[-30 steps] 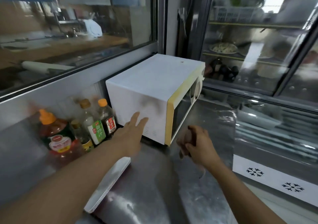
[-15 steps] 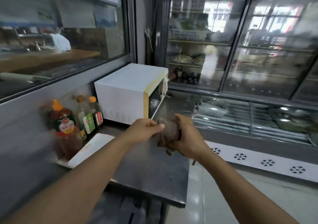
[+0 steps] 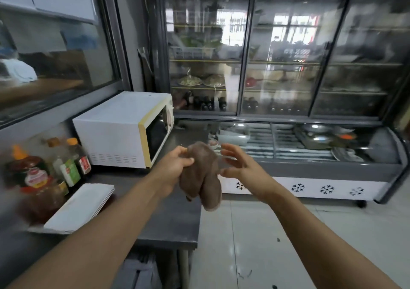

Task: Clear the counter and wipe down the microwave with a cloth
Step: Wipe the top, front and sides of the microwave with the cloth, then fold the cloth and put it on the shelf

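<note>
**Brown cloth held up before the microwave**

A person's left hand (image 3: 175,166) grips a brown cloth (image 3: 202,177) at its top — the fabric hangs in folds above the steel desk's (image 3: 173,222) front edge. The right hand (image 3: 241,166) hovers just beside it, fingers spread, holding nothing. The white microwave (image 3: 119,131) sits on the desk by the window, door ajar, with sauce bottles (image 3: 55,166) and white trays (image 3: 82,206) to its left.

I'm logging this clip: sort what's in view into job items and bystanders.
Job: brown cloth gripped by the left hand; open right hand beside it; white microwave; steel counter; white trays; sauce bottles.
Bystanders: glass-door fridge; display chiller.
</note>
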The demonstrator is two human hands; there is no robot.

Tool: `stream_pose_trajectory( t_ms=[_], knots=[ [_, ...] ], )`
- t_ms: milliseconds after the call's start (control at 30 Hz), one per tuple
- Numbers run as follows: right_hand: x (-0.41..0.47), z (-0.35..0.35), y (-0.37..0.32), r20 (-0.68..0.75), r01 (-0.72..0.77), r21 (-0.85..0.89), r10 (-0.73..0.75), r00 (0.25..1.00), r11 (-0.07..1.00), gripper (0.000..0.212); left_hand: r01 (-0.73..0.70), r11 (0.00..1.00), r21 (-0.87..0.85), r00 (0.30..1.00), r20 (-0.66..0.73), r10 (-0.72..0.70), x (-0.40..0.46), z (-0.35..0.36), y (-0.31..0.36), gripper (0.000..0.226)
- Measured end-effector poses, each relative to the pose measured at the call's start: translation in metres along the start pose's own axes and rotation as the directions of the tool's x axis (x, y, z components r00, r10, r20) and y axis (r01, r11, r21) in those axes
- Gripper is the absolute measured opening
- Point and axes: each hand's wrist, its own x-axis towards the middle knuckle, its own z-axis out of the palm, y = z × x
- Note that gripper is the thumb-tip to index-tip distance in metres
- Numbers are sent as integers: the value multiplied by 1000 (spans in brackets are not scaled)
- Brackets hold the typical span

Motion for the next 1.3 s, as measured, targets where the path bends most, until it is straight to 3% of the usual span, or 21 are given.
stream_pose_trajectory(
  t_ms=[200,367,467,567,667,800,900,1000,1167,1300],
  knots=[
    [-11,-69,7,28,-41,4,41,999,999,45,22,978,-209,997,79,-6,10,78,6,19],
    [-18,-135,22,46,-24,29,22,999,999,13,35,990,-133,997,66,-27,21,147,4,17],
    [-16,-174,31,-2,-35,43,36,999,998,26,64,997,-49,996,73,-60,29,182,2,13],
    [-12,-205,42,-60,-39,-20,38,998,999,26,96,995,-5,978,188,-94,35,213,0,12],
    [-5,-230,49,-119,21,-204,-46,992,979,20,78,993,90,963,251,-98,45,235,-3,49],
    [7,-253,51,-94,77,-331,-114,989,940,11,8,987,163,968,247,-49,61,263,-7,66],
    [21,-269,53,-84,87,-347,-123,989,934,24,-52,968,246,992,124,21,83,278,-11,41],
    [42,-292,66,-149,35,-349,-92,985,937,31,9,988,157,1000,-23,-6,111,278,-15,26],
    [94,-323,98,-172,-114,-487,33,985,866,42,1,993,122,998,57,-8,171,268,-14,23],
    [151,-336,121,-155,-287,-439,242,958,851,22,-53,995,90,997,58,48,237,270,-11,22]
  ],
)
